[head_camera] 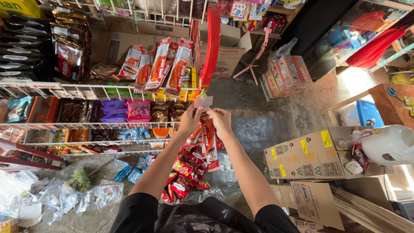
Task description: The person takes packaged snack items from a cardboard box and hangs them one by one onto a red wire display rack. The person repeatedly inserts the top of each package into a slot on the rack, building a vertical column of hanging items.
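**Both hands up at the hanging snack strip**

Your fingertips are hidden behind the small pale card [203, 102], so the exact grip is hard to read. Your left hand [190, 119] and right hand [221, 120] both pinch closed at the top of the red snack strip [208, 140] (it hangs between your forearms), just beside the wire rack [99, 88].

Daylight floods a cluttered shop from the right

Sun pours in at the upper right, blowing out a patch of floor [358, 80] to white glare, while the wire shelves [99, 90] on the left sit in softer, even shade. Colours stay vivid and focus holds across the centre. The wide lens bends shelves and cartons [310, 157] outward toward the edges, and the bottom corners go slightly soft.
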